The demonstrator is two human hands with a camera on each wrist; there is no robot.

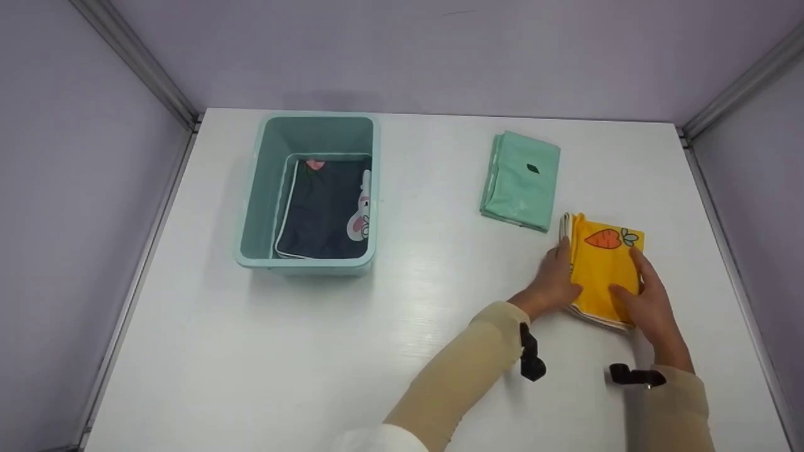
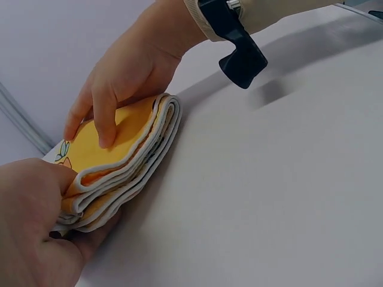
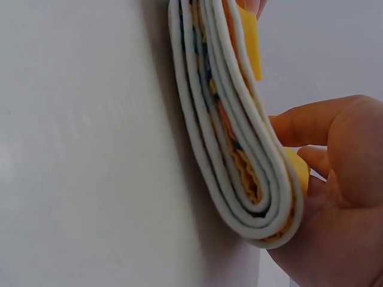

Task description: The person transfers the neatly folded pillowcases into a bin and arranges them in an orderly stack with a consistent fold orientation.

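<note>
I see a white table [image 1: 389, 326] walled in by pale lilac panels [image 1: 75, 207] with metal corner rails. Far left stands a mint bin [image 1: 257, 188] holding a dark folded cloth [image 1: 323, 213]; a green folded cloth [image 1: 520, 181] lies far right. Near right, just beside it, sits the yellow folded cloth [image 1: 603, 267] with a carrot print. My left hand [image 1: 556, 279] grips its left edge, thumb on top and fingers under the layers. My right hand [image 1: 650, 298] holds the near right corner, fingers curled over the top.
</note>
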